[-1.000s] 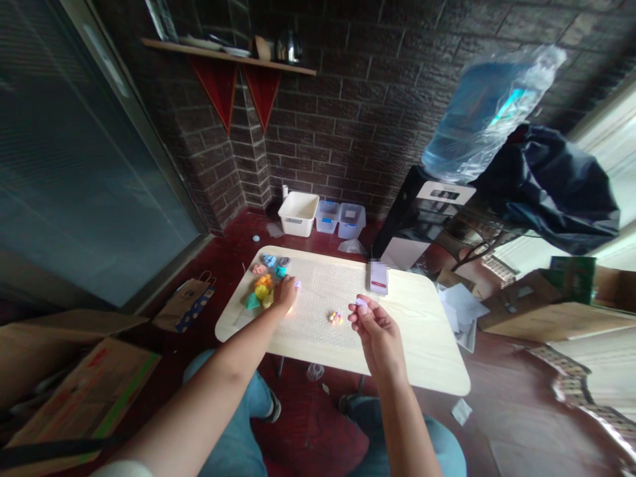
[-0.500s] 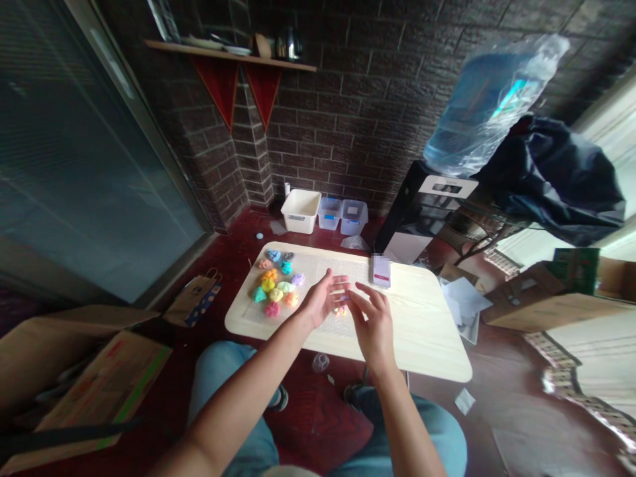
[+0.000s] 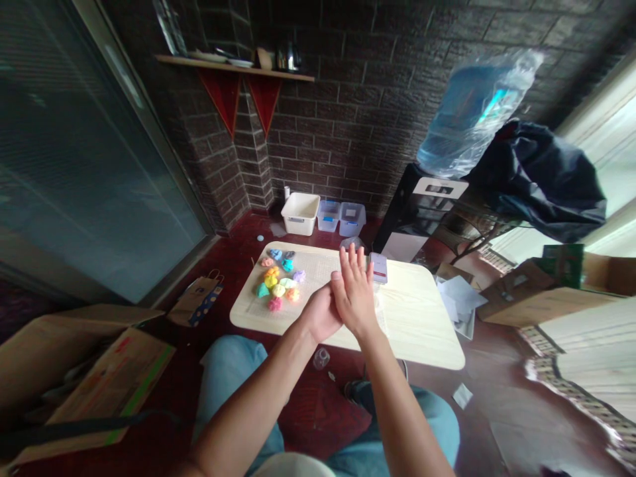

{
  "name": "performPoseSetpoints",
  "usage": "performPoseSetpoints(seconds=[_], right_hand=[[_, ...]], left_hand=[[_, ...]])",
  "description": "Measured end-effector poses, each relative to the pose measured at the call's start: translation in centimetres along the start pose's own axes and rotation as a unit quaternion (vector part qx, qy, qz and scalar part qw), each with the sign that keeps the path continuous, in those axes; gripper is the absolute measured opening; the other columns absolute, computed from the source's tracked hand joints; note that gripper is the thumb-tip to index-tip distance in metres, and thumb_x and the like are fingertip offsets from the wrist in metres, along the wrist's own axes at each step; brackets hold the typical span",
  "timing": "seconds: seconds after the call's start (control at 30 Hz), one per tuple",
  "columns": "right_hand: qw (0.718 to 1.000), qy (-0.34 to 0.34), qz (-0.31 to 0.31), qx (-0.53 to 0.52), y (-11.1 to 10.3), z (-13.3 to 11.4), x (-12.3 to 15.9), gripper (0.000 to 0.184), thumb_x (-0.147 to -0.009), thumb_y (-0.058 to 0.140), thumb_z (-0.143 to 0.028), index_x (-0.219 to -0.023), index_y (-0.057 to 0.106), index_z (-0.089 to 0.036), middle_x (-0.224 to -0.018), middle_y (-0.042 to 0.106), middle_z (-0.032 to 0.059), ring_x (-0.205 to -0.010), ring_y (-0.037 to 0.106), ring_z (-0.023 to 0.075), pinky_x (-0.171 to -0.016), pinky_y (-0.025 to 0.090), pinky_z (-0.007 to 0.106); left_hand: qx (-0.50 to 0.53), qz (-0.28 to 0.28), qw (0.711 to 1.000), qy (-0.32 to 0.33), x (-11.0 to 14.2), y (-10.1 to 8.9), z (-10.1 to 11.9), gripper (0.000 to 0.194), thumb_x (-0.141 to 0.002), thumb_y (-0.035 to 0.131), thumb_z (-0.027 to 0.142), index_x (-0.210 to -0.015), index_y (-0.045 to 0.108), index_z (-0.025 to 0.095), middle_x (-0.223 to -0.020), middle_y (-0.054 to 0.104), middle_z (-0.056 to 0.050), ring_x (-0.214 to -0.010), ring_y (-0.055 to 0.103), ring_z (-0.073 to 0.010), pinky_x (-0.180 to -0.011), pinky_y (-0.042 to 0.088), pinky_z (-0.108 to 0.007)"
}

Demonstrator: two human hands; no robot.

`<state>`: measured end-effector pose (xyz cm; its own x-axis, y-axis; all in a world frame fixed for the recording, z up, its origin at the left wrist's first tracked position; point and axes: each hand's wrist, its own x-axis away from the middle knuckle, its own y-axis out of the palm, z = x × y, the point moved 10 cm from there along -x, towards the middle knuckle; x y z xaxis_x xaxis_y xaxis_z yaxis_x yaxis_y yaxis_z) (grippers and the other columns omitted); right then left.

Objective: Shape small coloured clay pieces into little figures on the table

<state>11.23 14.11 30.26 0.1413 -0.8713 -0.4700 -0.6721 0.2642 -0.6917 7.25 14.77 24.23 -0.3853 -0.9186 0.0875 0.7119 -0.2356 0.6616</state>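
Note:
My right hand (image 3: pixel 355 291) lies flat with its fingers stretched out and pointing away from me. Its palm rests against my left hand (image 3: pixel 320 311), whose fingers are mostly hidden behind it. Whether something sits between the palms cannot be seen. Both hands are above the pale wooden table (image 3: pixel 422 318). To their left, several small coloured lumps that look like modelling clay, among them a pink lump (image 3: pixel 275 303), a green lump (image 3: pixel 262 290) and a lilac lump (image 3: pixel 299 275), lie on a clear textured sheet (image 3: pixel 318 265).
A phone (image 3: pixel 378 267) lies near the table's far edge. Behind the table stand a white bin (image 3: pixel 301 215) and two clear tubs (image 3: pixel 352 220). A water dispenser (image 3: pixel 410 212) is at the back right. Cardboard boxes (image 3: pixel 94 391) flank both sides.
My hands were apart with fingers spread, a small purplish bit near the fingertips. They have come together, right palm over left. They now cover the small multicoloured piece seen on the table before.

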Motion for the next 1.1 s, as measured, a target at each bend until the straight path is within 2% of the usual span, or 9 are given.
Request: performPoseSetpoints(seconds=[0.13,0.23,0.4,0.53,0.7,0.8,0.9,1.0,1.1], right_hand=[[0.997,-0.044,-0.055,0.028,2.2,-2.7,1.0,0.055,-0.100,0.020,-0.038,-0.152,0.011,-0.020,-0.159,0.016,0.0078,-0.147,-0.001,0.0221,-0.117,0.007,0.052],[0.997,-0.057,-0.040,0.025,1.8,-4.4,1.5,0.057,-0.100,0.020,-0.039,-0.152,0.004,-0.023,-0.160,0.008,0.0056,-0.147,-0.004,0.0224,-0.117,0.007,0.053],[0.999,-0.032,0.020,0.019,-0.2,-4.1,-0.2,0.056,-0.100,0.018,-0.040,-0.152,-0.002,-0.029,-0.160,-0.007,0.0026,-0.146,-0.009,0.0247,-0.115,0.007,0.058],[0.998,-0.036,0.004,0.043,0.4,-3.7,0.1,0.055,-0.100,0.016,-0.037,-0.152,0.001,-0.025,-0.161,-0.001,0.0060,-0.146,-0.007,0.0255,-0.115,0.006,0.059],[0.990,-0.115,-0.036,0.067,2.0,-6.6,2.1,0.059,-0.099,0.023,-0.041,-0.152,0.002,-0.025,-0.161,0.003,0.0047,-0.147,-0.006,0.0278,-0.116,0.006,0.057],[0.992,-0.100,-0.016,0.076,1.2,-5.6,1.2,0.058,-0.099,0.021,-0.042,-0.152,0.000,-0.027,-0.161,-0.001,0.0027,-0.146,-0.008,0.0279,-0.115,0.005,0.059],[0.996,-0.056,0.000,0.071,0.6,-2.7,0.5,0.056,-0.100,0.014,-0.040,-0.152,-0.002,-0.026,-0.161,-0.003,0.0028,-0.146,-0.010,0.0262,-0.114,0.004,0.060],[0.996,-0.054,-0.024,0.062,1.4,-2.2,1.7,0.055,-0.101,0.013,-0.038,-0.152,0.000,-0.025,-0.161,0.001,0.0031,-0.147,-0.005,0.0245,-0.116,0.006,0.056],[0.994,-0.084,-0.037,0.067,2.1,-4.5,3.1,0.056,-0.100,0.015,-0.039,-0.152,0.002,-0.024,-0.161,0.001,0.0029,-0.147,-0.003,0.0261,-0.116,0.005,0.055]], left_hand=[[-0.116,0.045,0.989,0.083,0.1,-0.1,1.2,0.060,-0.096,0.011,0.052,-0.122,0.058,0.025,-0.124,0.063,-0.007,-0.126,0.051,-0.0187,-0.100,0.045,-0.042],[-0.141,0.085,0.979,0.121,0.2,-0.6,0.7,0.057,-0.097,0.010,0.052,-0.126,0.054,0.029,-0.125,0.061,-0.005,-0.129,0.047,-0.0166,-0.101,0.043,-0.044],[-0.117,0.047,0.986,0.107,1.1,1.2,0.2,0.063,-0.093,0.010,0.059,-0.127,0.053,0.028,-0.129,0.059,-0.006,-0.132,0.044,-0.0185,-0.103,0.042,-0.043],[-0.099,0.029,0.988,0.115,1.7,0.8,1.6,0.068,-0.091,0.009,0.062,-0.128,0.053,0.027,-0.133,0.057,-0.007,-0.132,0.043,-0.0218,-0.104,0.040,-0.047],[0.038,0.094,0.979,0.179,2.3,-0.6,1.2,0.068,-0.091,-0.001,0.059,-0.141,0.039,0.035,-0.148,0.042,0.000,-0.142,0.028,-0.0192,-0.111,0.030,-0.047],[0.170,0.020,0.981,0.096,2.0,1.5,-0.6,0.057,-0.094,0.015,0.055,-0.144,0.034,0.034,-0.151,0.037,0.001,-0.145,0.021,-0.0195,-0.115,0.023,-0.042],[0.262,-0.058,0.963,0.026,2.1,3.1,-0.5,0.055,-0.095,0.030,0.048,-0.146,0.033,0.028,-0.152,0.037,-0.001,-0.144,0.024,-0.0204,-0.117,0.019,-0.039],[0.295,-0.064,0.953,0.009,1.8,2.6,-0.6,0.058,-0.093,0.031,0.053,-0.145,0.035,0.028,-0.152,0.036,-0.001,-0.144,0.024,-0.0236,-0.117,0.018,-0.043],[0.302,-0.015,0.951,0.070,1.5,1.1,-1.5,0.058,-0.092,0.023,0.060,-0.143,0.036,0.037,-0.154,0.033,0.005,-0.146,0.017,-0.0229,-0.118,0.015,-0.044]])
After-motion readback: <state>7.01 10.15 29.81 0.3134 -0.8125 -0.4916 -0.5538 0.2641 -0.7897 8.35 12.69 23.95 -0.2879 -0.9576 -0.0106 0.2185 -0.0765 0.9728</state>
